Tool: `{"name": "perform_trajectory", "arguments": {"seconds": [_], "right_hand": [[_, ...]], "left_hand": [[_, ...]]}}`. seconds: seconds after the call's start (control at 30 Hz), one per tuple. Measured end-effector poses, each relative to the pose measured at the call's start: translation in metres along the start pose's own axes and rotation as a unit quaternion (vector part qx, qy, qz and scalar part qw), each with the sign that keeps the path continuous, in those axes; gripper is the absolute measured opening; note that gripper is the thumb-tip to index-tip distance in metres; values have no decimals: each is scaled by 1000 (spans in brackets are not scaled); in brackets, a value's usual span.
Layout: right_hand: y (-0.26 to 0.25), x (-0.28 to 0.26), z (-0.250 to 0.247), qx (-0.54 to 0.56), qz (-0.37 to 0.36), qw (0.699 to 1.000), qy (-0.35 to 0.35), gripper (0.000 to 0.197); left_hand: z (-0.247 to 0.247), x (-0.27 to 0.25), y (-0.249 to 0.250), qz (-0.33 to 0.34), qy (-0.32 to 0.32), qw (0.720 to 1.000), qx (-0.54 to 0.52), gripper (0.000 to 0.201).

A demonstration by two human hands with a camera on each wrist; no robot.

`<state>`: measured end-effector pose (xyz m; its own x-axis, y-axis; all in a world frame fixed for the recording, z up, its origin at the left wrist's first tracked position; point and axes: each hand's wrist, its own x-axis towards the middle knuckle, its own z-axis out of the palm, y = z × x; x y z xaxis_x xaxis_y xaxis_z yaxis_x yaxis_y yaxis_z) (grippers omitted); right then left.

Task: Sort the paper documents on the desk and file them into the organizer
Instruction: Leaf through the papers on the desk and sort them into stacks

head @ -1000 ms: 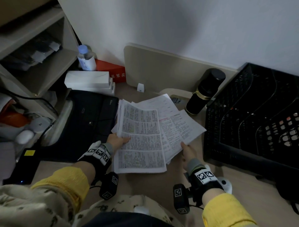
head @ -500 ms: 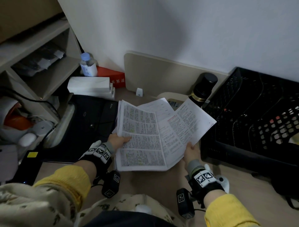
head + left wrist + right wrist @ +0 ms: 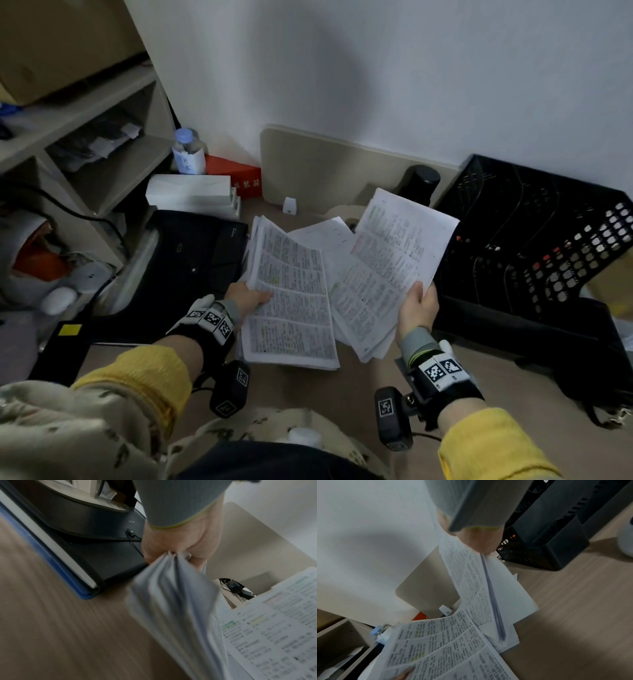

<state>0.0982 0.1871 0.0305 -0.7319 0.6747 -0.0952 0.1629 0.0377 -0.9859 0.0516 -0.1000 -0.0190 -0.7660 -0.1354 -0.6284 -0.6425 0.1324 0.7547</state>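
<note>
My left hand (image 3: 251,297) grips the left edge of a thick stack of printed sheets (image 3: 291,301), thumb on top, its near end down at the desk; the wrist view shows this hand (image 3: 178,545) clamped on the stack's edge (image 3: 173,601). My right hand (image 3: 416,305) pinches the right edge of a thinner bundle of printed pages (image 3: 394,260), raised and tilted toward the black mesh organizer (image 3: 534,246) at right. The right wrist view shows the same bundle (image 3: 471,577) edge-on under this hand (image 3: 481,540). More loose white sheets (image 3: 325,233) lie between the two stacks.
A black flask (image 3: 419,185) stands behind the raised pages. A black folder (image 3: 191,260) lies left of the papers, with white boxes (image 3: 191,195), a water bottle (image 3: 186,152) and a red box (image 3: 236,176) behind it. Shelves (image 3: 85,144) stand far left.
My right hand has lifted its bundle off the desk and swung it up and right toward the organizer. The left hand keeps its hold on the thick stack, now tilted up at its far end.
</note>
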Motion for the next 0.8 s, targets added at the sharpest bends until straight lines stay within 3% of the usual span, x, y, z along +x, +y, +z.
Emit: {"name": "perform_trajectory", "arguments": {"seconds": [0.13,0.3,0.4,0.5,0.6,0.67,0.8], "right_hand": [[-9,3,0,16,-17,999,29,35],[-31,16,-4,90,30,994,56,46],[-32,18,1,98,83,992,9,47],[-24,12,8,53,139,986,-72,35],[-14,7,14,19,188,971,-145,26],[-8,4,17,-13,196,963,-183,25],[-4,1,17,-6,191,963,-190,24]], "left_hand": [[-2,-6,2,5,8,1000,7,48],[-3,-13,6,15,6,1000,-2,36],[-3,-11,4,18,-6,1000,-5,40],[-4,-10,6,20,-35,999,-14,45],[-3,-20,14,35,-82,996,-15,29],[-2,-24,18,42,-111,993,-12,30],[3,-34,26,47,-161,986,-9,26]]}}
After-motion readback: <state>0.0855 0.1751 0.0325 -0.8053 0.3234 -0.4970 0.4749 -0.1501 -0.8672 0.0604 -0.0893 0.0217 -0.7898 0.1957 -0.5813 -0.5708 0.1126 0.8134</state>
